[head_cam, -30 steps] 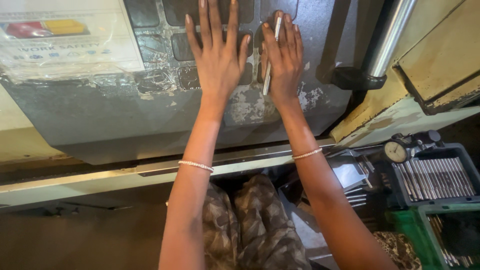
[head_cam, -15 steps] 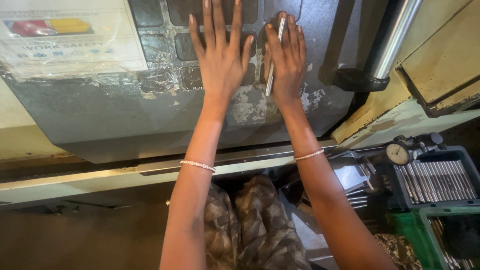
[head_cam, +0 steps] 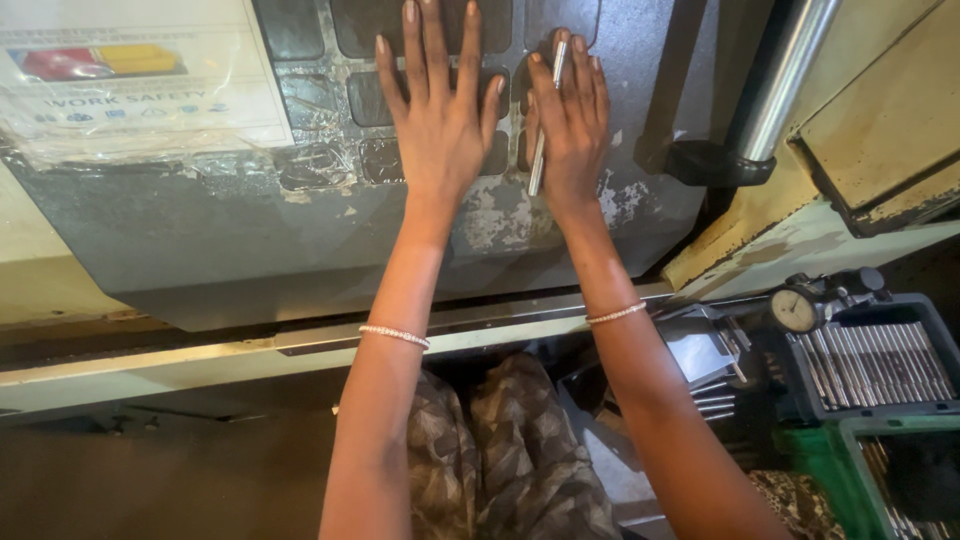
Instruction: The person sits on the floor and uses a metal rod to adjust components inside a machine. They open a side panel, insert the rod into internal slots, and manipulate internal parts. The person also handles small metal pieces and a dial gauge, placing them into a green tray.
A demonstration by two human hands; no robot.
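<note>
Hands pressing on machine panel

Left hand point(head_cam: 437, 120) is lying flat and open on the grey machine panel point(head_cam: 300, 230), holding nothing. Right hand point(head_cam: 572, 125), beside it, is pinning a thin metal rod point(head_cam: 546, 115) between its fingers against the panel. Rod is not yet released.

At ten o'clock we see a laminated notice point(head_cam: 140, 85) under wrinkled clear film, with red and yellow blocks at its top. At two o'clock a shiny steel bar point(head_cam: 785, 80) runs down into a black clamp point(head_cam: 718, 163). At three o'clock sits a worn cream ledge point(head_cam: 800, 245) with chipped paint. At four o'clock a round dial gauge point(head_cam: 797, 309) stands just beside a dark tray point(head_cam: 925, 315) full of thin metal rods point(head_cam: 870, 365). At five o'clock we see a green crate point(head_cam: 830, 460).
</note>
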